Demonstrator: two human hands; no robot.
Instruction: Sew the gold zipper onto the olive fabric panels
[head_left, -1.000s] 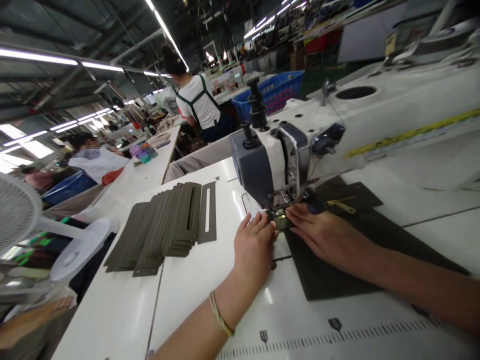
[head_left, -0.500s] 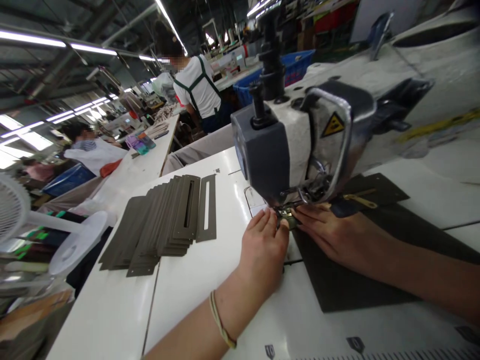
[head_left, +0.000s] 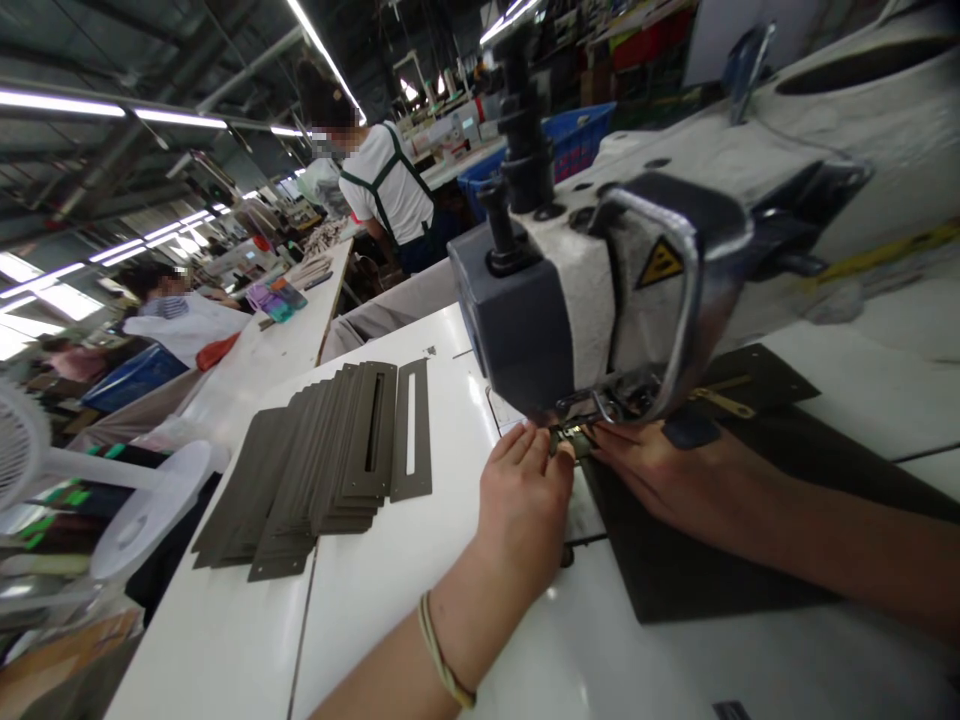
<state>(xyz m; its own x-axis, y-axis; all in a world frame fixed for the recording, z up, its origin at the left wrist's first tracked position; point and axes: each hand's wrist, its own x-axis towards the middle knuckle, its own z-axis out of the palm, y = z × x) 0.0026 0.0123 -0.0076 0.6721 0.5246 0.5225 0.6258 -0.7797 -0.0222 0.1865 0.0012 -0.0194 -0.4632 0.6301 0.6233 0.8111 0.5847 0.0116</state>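
A grey and white sewing machine (head_left: 517,320) stands over the work, a metal guard at its front. Under its head lies a dark olive panel (head_left: 690,560), flat on the white table. A brass zipper pull (head_left: 724,403) shows at the panel's far side. My left hand (head_left: 525,495), an elastic band on its wrist, has its fingers and thumb closed on the panel's narrow edge left of the needle area. My right hand (head_left: 667,475) lies flat on the panel, fingers stretched toward the needle area. The machine head partly hides those fingertips.
Left of the machine, a fanned stack of olive pieces (head_left: 300,480) lies on the table (head_left: 405,590), beside one slotted piece (head_left: 421,430). A white fan (head_left: 150,510) stands at far left. Co-workers (head_left: 394,185) and a blue crate (head_left: 577,140) are behind.
The view has shifted slightly, and the ruler marks at the bottom have mostly left it. Both hands stay by the needle area, with little visible movement of the panel.
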